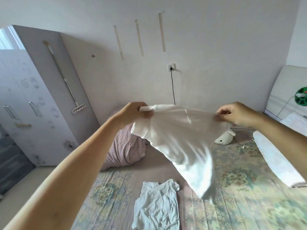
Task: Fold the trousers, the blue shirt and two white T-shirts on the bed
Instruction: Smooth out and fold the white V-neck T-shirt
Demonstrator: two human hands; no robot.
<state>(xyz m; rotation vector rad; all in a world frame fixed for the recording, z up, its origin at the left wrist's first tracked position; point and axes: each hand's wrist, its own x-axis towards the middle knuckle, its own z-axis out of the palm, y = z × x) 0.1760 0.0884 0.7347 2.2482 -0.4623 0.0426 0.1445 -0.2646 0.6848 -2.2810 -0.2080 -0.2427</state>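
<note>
A white T-shirt (181, 140) hangs in the air above the bed, blurred as it swings. My left hand (137, 112) grips its upper left edge with curled fingers. My right hand (235, 115) pinches its upper right edge. The shirt's lower end trails down to the right, close to the flowered bed sheet (240, 188). A second pale, crumpled garment (157, 206), white with a light blue tint, lies flat on the bed below my hands. No trousers are in view.
A pink striped quilt (126, 148) is bunched at the bed's far left. A small white plush toy (224, 138) sits by the wall, a white pillow (279, 156) lies at the right. A wardrobe (33, 100) stands left; a black cable hangs from the wall socket (171, 67).
</note>
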